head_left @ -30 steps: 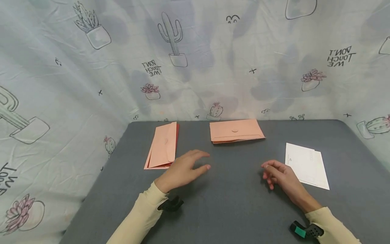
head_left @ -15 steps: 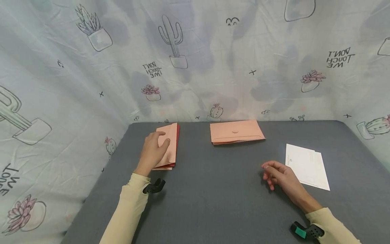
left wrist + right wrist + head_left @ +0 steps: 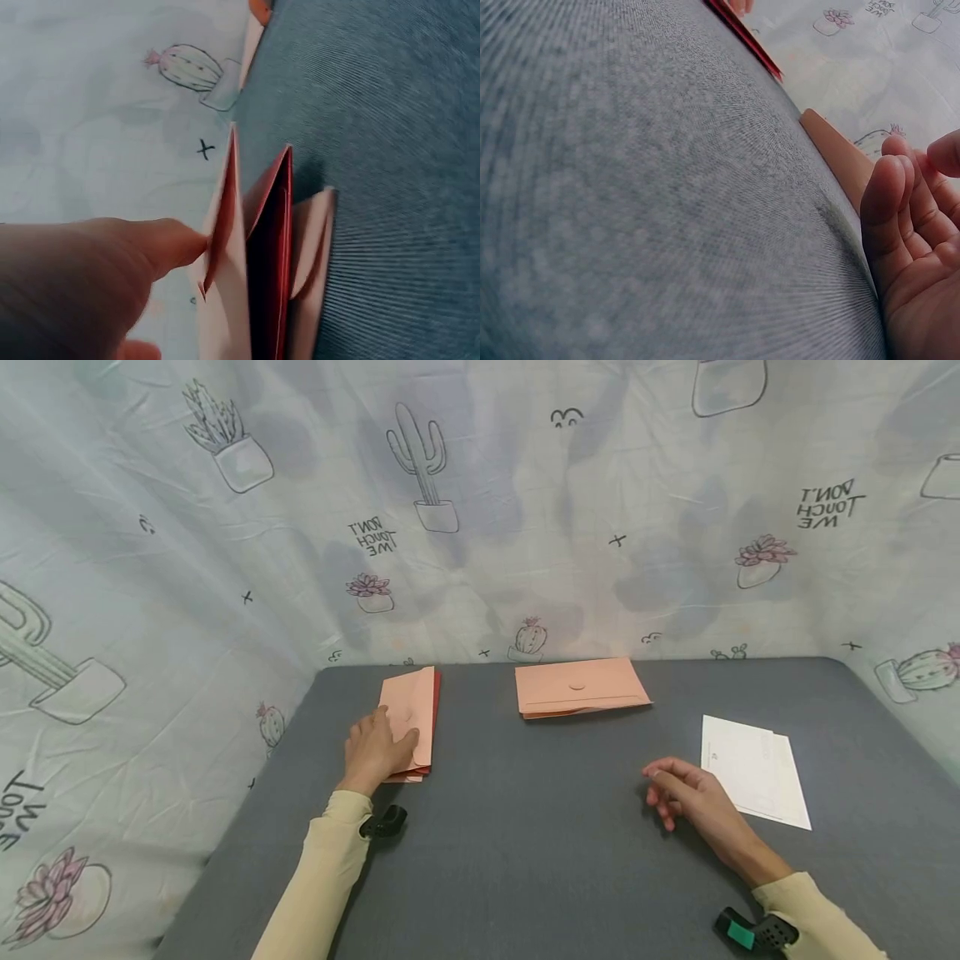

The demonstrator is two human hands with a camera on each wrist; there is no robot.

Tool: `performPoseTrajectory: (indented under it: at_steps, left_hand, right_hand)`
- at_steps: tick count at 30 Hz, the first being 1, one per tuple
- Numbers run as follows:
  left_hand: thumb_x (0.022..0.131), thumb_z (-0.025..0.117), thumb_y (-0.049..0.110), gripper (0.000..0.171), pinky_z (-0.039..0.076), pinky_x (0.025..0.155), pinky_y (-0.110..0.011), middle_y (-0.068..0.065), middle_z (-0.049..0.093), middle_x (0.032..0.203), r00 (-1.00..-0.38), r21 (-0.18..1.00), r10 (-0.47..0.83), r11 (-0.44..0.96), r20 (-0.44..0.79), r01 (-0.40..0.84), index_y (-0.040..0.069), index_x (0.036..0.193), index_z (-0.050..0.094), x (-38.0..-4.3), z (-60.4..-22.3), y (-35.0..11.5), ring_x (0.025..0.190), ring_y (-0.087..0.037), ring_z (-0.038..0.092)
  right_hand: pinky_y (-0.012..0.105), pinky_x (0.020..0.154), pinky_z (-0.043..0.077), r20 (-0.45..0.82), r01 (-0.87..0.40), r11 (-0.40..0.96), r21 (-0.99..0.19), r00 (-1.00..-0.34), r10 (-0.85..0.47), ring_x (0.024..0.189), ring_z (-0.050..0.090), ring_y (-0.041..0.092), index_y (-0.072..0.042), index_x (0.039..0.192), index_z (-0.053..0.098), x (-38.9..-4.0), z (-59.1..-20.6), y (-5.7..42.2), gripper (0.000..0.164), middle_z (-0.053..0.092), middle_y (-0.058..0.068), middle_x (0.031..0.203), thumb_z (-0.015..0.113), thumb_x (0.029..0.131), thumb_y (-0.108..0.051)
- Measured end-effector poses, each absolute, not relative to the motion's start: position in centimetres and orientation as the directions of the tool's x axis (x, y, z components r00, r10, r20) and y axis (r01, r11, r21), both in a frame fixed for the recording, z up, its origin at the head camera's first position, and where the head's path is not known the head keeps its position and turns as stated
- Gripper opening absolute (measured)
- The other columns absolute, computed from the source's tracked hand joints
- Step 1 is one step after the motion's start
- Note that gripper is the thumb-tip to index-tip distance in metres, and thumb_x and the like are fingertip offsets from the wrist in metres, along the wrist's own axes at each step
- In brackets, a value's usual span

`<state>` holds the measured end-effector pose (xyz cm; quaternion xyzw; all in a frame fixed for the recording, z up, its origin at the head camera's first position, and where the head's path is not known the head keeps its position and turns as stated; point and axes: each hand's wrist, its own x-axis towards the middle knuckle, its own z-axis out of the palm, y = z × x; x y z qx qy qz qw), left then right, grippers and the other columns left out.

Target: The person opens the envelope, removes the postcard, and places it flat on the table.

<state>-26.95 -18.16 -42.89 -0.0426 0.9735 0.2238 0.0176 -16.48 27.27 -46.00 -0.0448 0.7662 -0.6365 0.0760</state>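
Observation:
My left hand (image 3: 375,752) rests on a stack of envelopes (image 3: 414,702) at the table's left. In the left wrist view the thumb (image 3: 176,244) touches the top peach envelope (image 3: 232,277); a red envelope (image 3: 271,255) and another peach one (image 3: 311,255) lie beneath it. My other fingers lie near the stack's left side, and their tips are partly hidden. My right hand (image 3: 693,802) hangs loosely curled, holding nothing, just left of some white cards (image 3: 757,772). In the right wrist view its fingers (image 3: 885,195) are bent and bare.
Several peach envelopes (image 3: 581,689), or at least a small stack, lie at the back middle of the grey table (image 3: 540,860). A cactus-print cloth (image 3: 495,485) hangs behind and along the sides.
My left hand has moved left from the table's middle to the left envelope stack and come down onto it. My right hand has stayed in place.

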Motion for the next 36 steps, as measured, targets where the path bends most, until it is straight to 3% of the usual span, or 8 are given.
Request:
performPoseTrajectory:
  at_steps: [6, 12, 19, 32, 36]
  left_hand:
    - [0.092, 0.061, 0.054, 0.105, 0.030, 0.114, -0.065, -0.039, 0.035, 0.151, -0.988, 0.399, -0.120, 0.905, -0.093, -0.148, -0.010, 0.156, 0.008, -27.2, -43.4, -18.4, 0.137, -0.057, 0.033]
    - [0.089, 0.067, 0.054, 0.114, 0.032, 0.114, -0.063, -0.039, 0.027, 0.153, -0.982, 0.397, -0.158, 0.898, -0.106, -0.187, -0.009, 0.157, 0.001, -27.4, -43.7, -18.6, 0.140, -0.055, 0.027]
    - [0.085, 0.074, 0.052, 0.125, 0.033, 0.113, -0.063, -0.038, 0.022, 0.151, -0.981, 0.483, -0.163, 0.854, -0.103, -0.193, -0.004, 0.158, -0.009, -27.6, -43.6, -19.1, 0.139, -0.052, 0.024]
    - [0.084, 0.077, 0.050, 0.127, 0.028, 0.116, -0.066, -0.037, 0.016, 0.156, -0.979, 0.553, -0.163, 0.808, -0.119, -0.202, -0.001, 0.159, -0.012, -27.7, -43.5, -20.0, 0.145, -0.052, 0.018]
    - [0.090, 0.070, 0.047, 0.116, 0.033, 0.114, -0.066, -0.038, 0.023, 0.156, -0.972, 0.603, -0.156, 0.764, -0.173, -0.230, 0.001, 0.160, -0.010, -28.1, -43.2, -20.8, 0.143, -0.055, 0.028]
  right_hand:
    - [0.035, 0.053, 0.055, -0.047, 0.015, 0.184, -0.983, -0.984, -0.173, 0.061, 0.058, 0.013, 0.009, 0.120, 0.054, -16.5, -46.1, 27.3, 0.039, 0.064, -0.003, 0.080, 0.051, 0.107, -0.028]
    - [0.034, 0.052, 0.055, -0.032, 0.001, 0.171, -0.985, -0.983, -0.183, 0.061, 0.058, 0.011, 0.010, 0.119, 0.053, -16.5, -46.2, 27.3, 0.038, 0.064, -0.004, 0.079, 0.050, 0.108, -0.026]
    - [0.034, 0.052, 0.055, -0.032, -0.001, 0.174, -0.985, -0.982, -0.185, 0.061, 0.058, 0.011, 0.010, 0.120, 0.053, -16.5, -46.1, 27.3, 0.038, 0.064, -0.004, 0.079, 0.050, 0.108, -0.026]
    - [0.034, 0.052, 0.055, -0.041, 0.009, 0.167, -0.986, -0.980, -0.193, 0.061, 0.058, 0.011, 0.010, 0.120, 0.053, -16.6, -45.9, 27.4, 0.038, 0.063, -0.003, 0.080, 0.050, 0.108, -0.026]
    - [0.034, 0.053, 0.055, -0.043, 0.010, 0.166, -0.986, -0.980, -0.195, 0.061, 0.058, 0.011, 0.010, 0.120, 0.053, -16.6, -46.0, 27.4, 0.038, 0.064, -0.003, 0.080, 0.050, 0.108, -0.026]
